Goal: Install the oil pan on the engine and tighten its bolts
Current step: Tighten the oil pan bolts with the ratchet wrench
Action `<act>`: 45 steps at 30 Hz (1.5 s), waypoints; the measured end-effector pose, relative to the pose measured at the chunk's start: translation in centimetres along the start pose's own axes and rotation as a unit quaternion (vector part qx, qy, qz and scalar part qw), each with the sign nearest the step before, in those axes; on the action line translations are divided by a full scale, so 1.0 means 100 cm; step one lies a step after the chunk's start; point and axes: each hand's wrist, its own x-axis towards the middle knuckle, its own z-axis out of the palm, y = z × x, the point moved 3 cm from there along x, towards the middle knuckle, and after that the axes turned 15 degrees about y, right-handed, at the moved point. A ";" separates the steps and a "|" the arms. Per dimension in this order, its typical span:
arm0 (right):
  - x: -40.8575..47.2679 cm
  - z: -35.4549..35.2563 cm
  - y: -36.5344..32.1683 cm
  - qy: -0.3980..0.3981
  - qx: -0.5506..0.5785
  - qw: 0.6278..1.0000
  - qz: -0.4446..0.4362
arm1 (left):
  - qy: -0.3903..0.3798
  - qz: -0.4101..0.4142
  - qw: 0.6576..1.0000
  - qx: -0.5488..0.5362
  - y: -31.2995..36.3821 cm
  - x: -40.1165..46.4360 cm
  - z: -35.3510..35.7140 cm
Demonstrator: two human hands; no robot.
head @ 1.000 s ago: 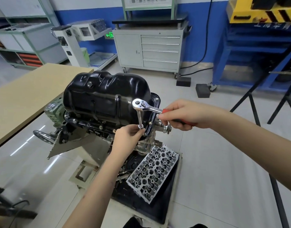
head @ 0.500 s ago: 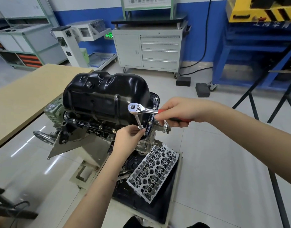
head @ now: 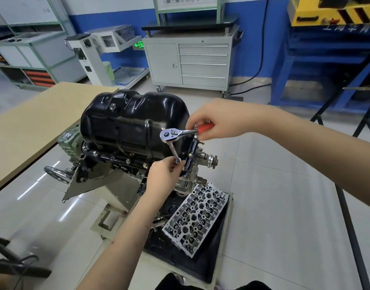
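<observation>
Workshop floor, right hand (head: 216,120) grip closed on ratchet (head: 181,133), left hand (head: 164,174) pinching its extension (head: 174,151)

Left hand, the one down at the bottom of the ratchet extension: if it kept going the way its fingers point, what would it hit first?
Probably the oil pan flange; the left hand already pinches the extension tip there. Depth is unclear.

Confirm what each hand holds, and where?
Right hand grips the chrome ratchet wrench by its red handle; left hand pinches the lower tip of its extension bar at the black oil pan flange.
</observation>
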 end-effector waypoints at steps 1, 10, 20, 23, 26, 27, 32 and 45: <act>0.005 0.000 -0.001 0.003 -0.022 1.000 -0.010 | 0.002 0.004 1.000 0.004 0.001 0.001 0.000; 0.017 0.013 0.017 -0.006 -0.147 0.989 -0.027 | -0.035 -0.010 0.999 -0.019 0.005 -0.001 0.004; 0.020 0.027 -0.003 -0.025 0.009 1.000 -0.017 | -0.037 -0.003 0.996 -0.084 0.002 0.000 0.010; 0.024 0.021 -0.008 -0.013 0.030 0.999 -0.022 | -0.040 -0.009 0.993 -0.111 0.000 -0.002 0.011; 0.025 0.014 -0.006 0.001 -0.033 0.999 -0.013 | -0.041 -0.030 0.989 -0.141 -0.004 -0.003 0.011; 0.025 0.012 -0.005 0.004 -0.047 0.999 -0.013 | -0.039 -0.036 0.987 -0.149 -0.007 -0.003 0.011; 0.029 0.016 -0.018 0.003 -0.063 0.996 -0.062 | -0.038 -0.079 0.978 -0.190 -0.017 -0.007 0.012; 0.033 0.016 -0.031 0.001 -0.193 0.968 -0.160 | -0.031 0.037 0.997 -0.064 -0.003 -0.003 0.005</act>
